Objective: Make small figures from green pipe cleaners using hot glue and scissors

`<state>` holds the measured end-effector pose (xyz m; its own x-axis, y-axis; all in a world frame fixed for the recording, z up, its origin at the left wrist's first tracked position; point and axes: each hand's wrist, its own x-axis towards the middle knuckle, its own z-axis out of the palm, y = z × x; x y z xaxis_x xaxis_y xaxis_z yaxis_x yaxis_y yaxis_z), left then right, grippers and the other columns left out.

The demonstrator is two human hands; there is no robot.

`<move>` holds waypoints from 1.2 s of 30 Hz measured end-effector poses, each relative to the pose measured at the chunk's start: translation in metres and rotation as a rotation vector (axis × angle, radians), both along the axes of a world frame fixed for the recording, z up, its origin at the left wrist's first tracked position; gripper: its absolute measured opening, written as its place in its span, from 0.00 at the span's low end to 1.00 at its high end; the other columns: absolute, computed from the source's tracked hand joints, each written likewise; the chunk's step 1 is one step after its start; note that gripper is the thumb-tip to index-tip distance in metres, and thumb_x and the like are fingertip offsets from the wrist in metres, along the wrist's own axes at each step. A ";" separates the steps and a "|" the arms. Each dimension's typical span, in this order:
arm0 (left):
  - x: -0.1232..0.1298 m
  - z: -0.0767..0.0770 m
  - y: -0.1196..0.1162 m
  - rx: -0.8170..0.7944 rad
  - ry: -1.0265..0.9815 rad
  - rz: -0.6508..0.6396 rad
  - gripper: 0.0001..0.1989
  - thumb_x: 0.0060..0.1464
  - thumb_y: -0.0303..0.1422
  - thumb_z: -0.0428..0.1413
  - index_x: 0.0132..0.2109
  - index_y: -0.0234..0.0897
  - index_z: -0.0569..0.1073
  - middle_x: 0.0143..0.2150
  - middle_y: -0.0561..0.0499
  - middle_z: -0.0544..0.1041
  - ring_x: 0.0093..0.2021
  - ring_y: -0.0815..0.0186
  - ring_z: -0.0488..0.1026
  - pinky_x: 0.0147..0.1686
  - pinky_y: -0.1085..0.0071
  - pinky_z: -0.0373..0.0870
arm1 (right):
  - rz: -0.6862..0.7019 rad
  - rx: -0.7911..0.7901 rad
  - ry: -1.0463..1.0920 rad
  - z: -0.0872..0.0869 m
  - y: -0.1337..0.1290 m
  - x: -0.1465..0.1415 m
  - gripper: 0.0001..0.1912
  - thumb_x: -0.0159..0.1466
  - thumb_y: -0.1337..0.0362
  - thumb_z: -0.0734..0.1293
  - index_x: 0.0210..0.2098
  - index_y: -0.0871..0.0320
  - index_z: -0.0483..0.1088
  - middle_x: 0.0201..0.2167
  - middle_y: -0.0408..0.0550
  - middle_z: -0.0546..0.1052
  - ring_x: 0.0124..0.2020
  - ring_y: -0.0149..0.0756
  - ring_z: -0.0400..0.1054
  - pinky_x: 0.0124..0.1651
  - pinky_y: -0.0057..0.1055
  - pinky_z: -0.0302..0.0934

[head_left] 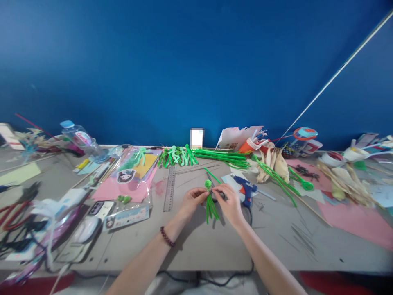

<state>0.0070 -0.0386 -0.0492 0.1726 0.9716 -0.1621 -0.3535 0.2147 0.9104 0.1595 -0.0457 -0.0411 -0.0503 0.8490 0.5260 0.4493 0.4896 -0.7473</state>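
Wall: deep blue, matte, plain, evenly lit. Long grey flat counter (199,250) set against it. Thin white rod (337,71) slanting across the wall's right side.

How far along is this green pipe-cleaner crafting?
Done, it seems: a row of finished green pipe-cleaner figures lies at the back of the table. In hand: the left hand and right hand pinch another green pipe-cleaner piece, its ends hanging loose. Left: a pile of straight green pipe cleaners lies unused beside the blue glue gun.
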 end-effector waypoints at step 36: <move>0.003 -0.006 -0.002 -0.116 -0.050 0.069 0.14 0.35 0.37 0.67 0.28 0.31 0.78 0.23 0.49 0.75 0.21 0.73 0.65 0.23 0.75 0.59 | 0.009 -0.069 0.074 0.004 -0.008 -0.007 0.09 0.61 0.64 0.62 0.41 0.56 0.70 0.37 0.50 0.73 0.38 0.38 0.68 0.38 0.33 0.64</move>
